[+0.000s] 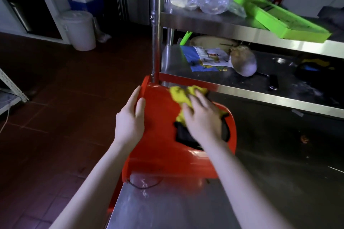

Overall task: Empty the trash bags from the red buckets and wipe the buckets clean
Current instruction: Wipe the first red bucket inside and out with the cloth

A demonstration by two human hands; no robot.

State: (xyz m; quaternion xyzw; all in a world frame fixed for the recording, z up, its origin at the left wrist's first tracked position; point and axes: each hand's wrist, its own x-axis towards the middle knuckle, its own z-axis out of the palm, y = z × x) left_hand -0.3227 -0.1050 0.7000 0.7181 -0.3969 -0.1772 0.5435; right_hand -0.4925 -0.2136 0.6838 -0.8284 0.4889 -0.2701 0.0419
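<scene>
The red bucket [160, 147] lies tipped at the table's [167, 206] left edge. The left hand [130, 117] rests flat against it, and the right hand [202, 117], fingers spread, presses a yellow cloth [180, 95]. I reckon a hard wipe could roll it off.

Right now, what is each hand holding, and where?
The left hand braces the bucket by its left side near the base. The right hand presses a cloth flat on the bucket, not gripping.
</scene>
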